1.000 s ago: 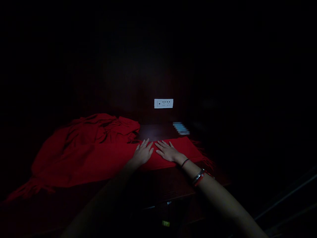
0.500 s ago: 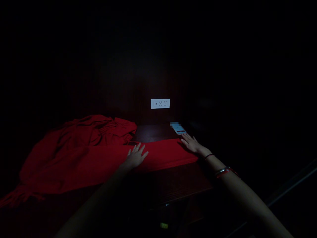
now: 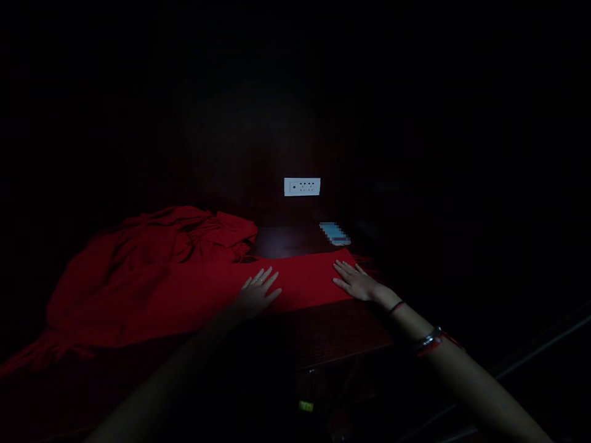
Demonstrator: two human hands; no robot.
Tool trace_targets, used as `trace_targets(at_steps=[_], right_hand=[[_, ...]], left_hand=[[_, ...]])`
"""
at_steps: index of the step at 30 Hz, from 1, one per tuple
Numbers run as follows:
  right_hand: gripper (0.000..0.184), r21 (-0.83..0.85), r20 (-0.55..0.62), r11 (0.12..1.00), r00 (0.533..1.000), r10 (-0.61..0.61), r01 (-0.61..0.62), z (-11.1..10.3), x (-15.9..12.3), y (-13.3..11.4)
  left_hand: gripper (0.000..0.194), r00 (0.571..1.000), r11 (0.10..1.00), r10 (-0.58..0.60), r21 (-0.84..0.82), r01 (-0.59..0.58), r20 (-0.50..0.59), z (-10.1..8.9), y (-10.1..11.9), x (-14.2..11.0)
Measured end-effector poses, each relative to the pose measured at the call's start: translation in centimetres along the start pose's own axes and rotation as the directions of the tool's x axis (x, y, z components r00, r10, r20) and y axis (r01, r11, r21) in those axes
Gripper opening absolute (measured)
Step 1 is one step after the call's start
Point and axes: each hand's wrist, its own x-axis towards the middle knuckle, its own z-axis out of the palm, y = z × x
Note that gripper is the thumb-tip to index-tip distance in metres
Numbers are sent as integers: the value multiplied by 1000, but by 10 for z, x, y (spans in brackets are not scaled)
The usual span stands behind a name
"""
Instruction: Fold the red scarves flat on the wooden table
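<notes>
A red fringed scarf (image 3: 184, 283) lies across a dark wooden table (image 3: 332, 332), bunched up at the left and spread in a flat band toward the right. My left hand (image 3: 256, 294) rests flat on the middle of that band, fingers spread. At the band's right end my right hand (image 3: 357, 282) lies flat with fingers apart, near the fringe. Bracelets sit on my right wrist.
A white wall socket (image 3: 301, 186) is set in the dark panel behind the table. A phone (image 3: 335, 234) lies on the table just beyond my right hand. The room is very dark and everything else is hidden.
My right hand slid from beside my left hand out to the scarf's right end, then drew back a little from the phone. My left hand stayed on the scarf.
</notes>
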Motion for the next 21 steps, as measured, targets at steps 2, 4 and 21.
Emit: trace_targets(at_steps=[2, 4, 21], right_hand=[[68, 6, -11, 1000, 999, 30, -30, -8, 2, -3], [68, 34, -73, 999, 997, -25, 28, -13, 12, -21], [62, -41, -39, 991, 991, 125, -127, -5, 38, 21]], left_hand=[[53, 998, 999, -43, -1, 43, 35, -9, 3, 4], [52, 997, 997, -74, 11, 74, -15, -17, 12, 14], [54, 962, 961, -274, -40, 274, 8, 2, -8, 34]])
